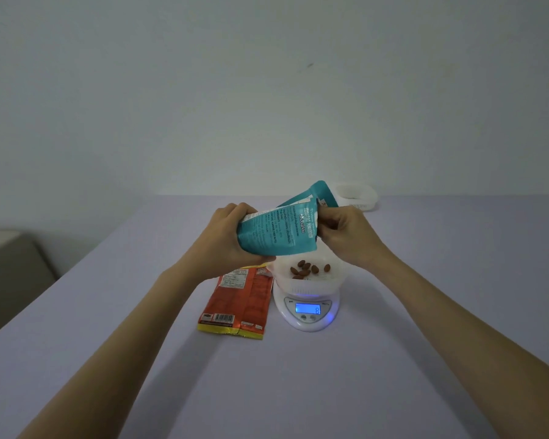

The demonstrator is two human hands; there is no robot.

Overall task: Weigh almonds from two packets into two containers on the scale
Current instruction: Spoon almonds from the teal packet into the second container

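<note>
A teal almond packet (279, 229) is held tilted in the air above the scale. My left hand (225, 239) grips its lower left end. My right hand (346, 236) pinches its open right edge, with a brown almond showing between the fingers. Below them a white container (305, 285) stands on the white round scale (308, 308), holding several almonds (308, 269). The scale's blue display is lit and reads 8. An orange-red packet (240, 301) lies flat on the table just left of the scale.
A second white container (358, 196) stands at the table's far edge, behind the teal packet. The pale lilac table (267, 375) stretches toward me. A beige piece of furniture (10, 274) sits off the table's left side.
</note>
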